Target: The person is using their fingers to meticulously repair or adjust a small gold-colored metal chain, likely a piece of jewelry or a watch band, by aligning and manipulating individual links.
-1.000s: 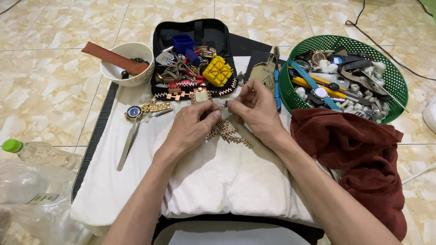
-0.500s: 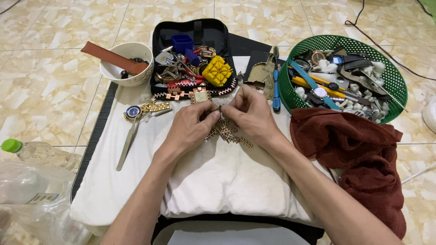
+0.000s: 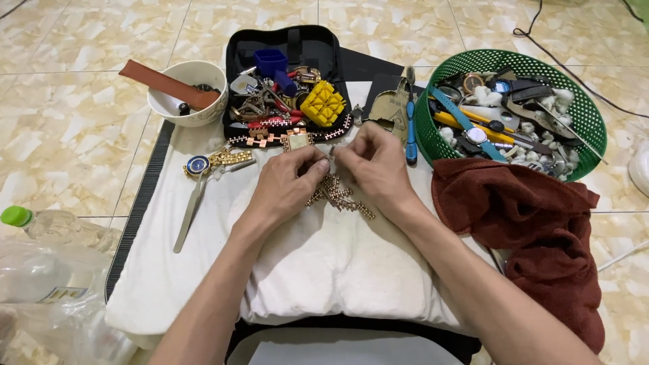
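Note:
My left hand and my right hand meet over a white cushion, fingertips pinched together on a gold-coloured metal watch bracelet. Its loose links hang down between my hands onto the cushion. Just beyond my fingers lies a gold square watch with a rose-gold band. A gold watch with a blue dial lies left of my left hand, beside long metal tweezers.
An open black tool case with a yellow block and small tools sits behind. A white bowl holds a brown strap. A green basket of watches stands right, a dark red towel below it. Plastic bottle at left.
My hands have drawn closer together and slightly toward me; the bracelet links hang lower between them.

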